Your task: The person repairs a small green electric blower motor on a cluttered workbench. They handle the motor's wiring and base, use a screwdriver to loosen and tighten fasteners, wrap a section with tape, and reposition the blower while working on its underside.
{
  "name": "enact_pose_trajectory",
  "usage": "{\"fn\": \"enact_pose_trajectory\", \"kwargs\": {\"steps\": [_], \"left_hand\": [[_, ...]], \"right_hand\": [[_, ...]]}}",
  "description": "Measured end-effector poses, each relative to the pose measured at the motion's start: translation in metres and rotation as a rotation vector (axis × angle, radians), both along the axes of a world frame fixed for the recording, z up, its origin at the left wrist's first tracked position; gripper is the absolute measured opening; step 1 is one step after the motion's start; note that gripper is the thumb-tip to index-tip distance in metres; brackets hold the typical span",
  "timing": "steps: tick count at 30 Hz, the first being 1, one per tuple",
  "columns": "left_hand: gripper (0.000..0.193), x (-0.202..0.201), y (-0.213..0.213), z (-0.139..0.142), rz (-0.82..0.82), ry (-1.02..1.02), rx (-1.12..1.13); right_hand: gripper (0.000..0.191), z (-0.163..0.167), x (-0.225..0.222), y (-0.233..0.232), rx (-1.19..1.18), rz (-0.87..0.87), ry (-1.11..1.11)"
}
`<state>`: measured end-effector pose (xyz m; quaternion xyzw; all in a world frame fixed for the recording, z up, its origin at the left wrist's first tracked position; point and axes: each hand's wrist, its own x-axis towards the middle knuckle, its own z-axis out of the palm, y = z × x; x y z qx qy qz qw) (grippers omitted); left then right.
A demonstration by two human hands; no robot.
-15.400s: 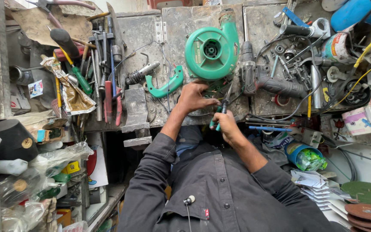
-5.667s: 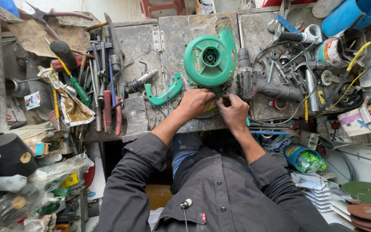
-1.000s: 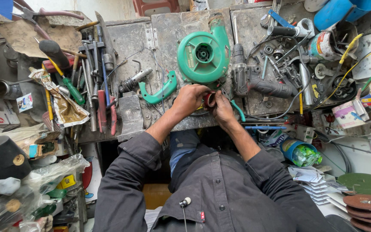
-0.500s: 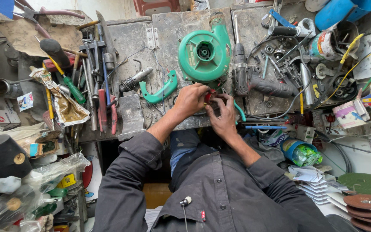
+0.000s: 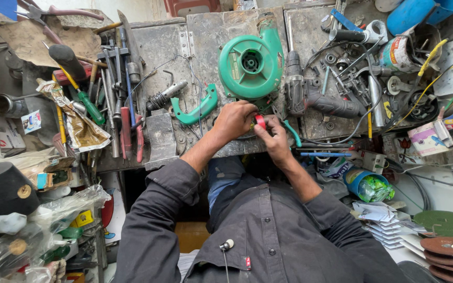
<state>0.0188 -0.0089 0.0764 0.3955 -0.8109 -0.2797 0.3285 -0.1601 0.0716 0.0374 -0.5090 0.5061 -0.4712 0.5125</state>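
small red part pinched between left hand and right hand

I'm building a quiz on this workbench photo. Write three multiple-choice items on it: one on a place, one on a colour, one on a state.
1. Where is the green blower housing?
A. On the bench beyond the hands
B. On the person's lap
C. On the floor

2. What colour is the small roll between the hands?
A. Blue
B. Red
C. White

3. How are the left hand and right hand placed?
A. Far apart
B. Together around the roll
C. Resting in the lap

Answers: 1 A, it lies on the metal bench above both hands. 2 B, red shows between the fingers. 3 B, both meet at the bench edge.
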Motion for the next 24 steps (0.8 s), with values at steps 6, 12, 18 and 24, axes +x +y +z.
{"fn": "enact_pose_trajectory", "kwargs": {"steps": [6,12,18,24], "left_hand": [[0.028,0.001,-0.001,-0.006,-0.07,-0.048,0.009],[0.022,0.002,-0.003,-0.01,-0.075,0.024,0.023],[0.016,-0.002,0.0,-0.008,-0.026,0.021,0.02],[0.013,-0.002,0.0,-0.004,0.014,0.033,0.025]], "right_hand": [[0.03,0.0,-0.016,-0.011,0.341,-0.013,-1.072],[0.032,0.013,-0.011,-0.012,-0.113,-0.12,0.52],[0.028,0.046,-0.002,-0.004,-0.322,-0.143,1.071],[0.017,0.042,-0.002,0.004,-0.391,-0.017,0.857]]}}
